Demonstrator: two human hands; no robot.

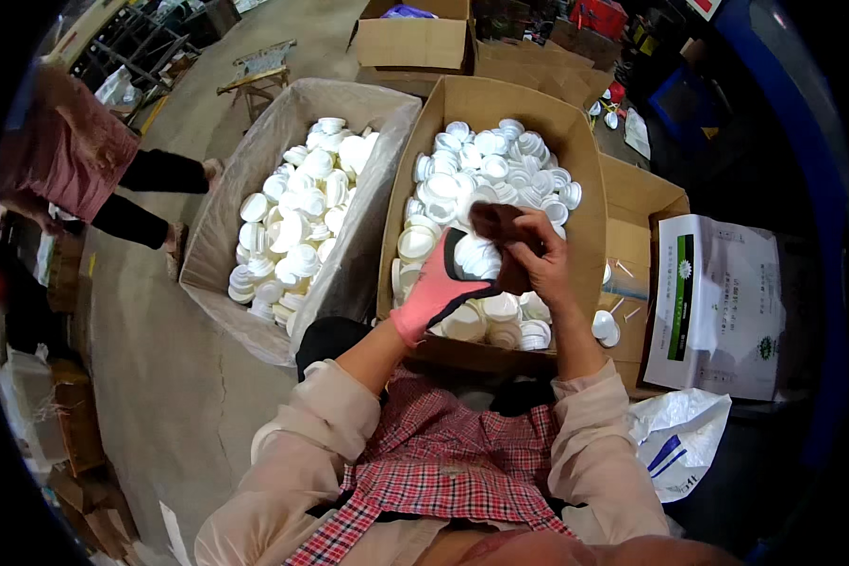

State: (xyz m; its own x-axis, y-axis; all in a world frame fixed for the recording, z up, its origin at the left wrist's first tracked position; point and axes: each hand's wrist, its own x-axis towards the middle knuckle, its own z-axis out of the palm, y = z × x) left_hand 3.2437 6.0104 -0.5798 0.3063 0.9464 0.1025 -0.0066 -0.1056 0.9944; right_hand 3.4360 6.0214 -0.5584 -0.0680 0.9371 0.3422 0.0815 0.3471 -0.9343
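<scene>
My left hand (434,288), in a pink glove with a dark palm, is closed around a white round plastic lid (476,257). Close beside it, my bare right hand (544,247) pinches a dark brown piece that looks like cloth (496,223), part of which hangs by the lid. Whether the cloth touches the lid I cannot tell. Both hands are above an open cardboard box (590,141) heaped with white round lids (491,170).
To the left stands a plastic-lined box (212,236) with more white lids (297,212). At the right are an open carton (632,189) with a few white pieces, a white printed carton (717,292) and a white plastic bag (684,434). Another person (75,151) walks at far left.
</scene>
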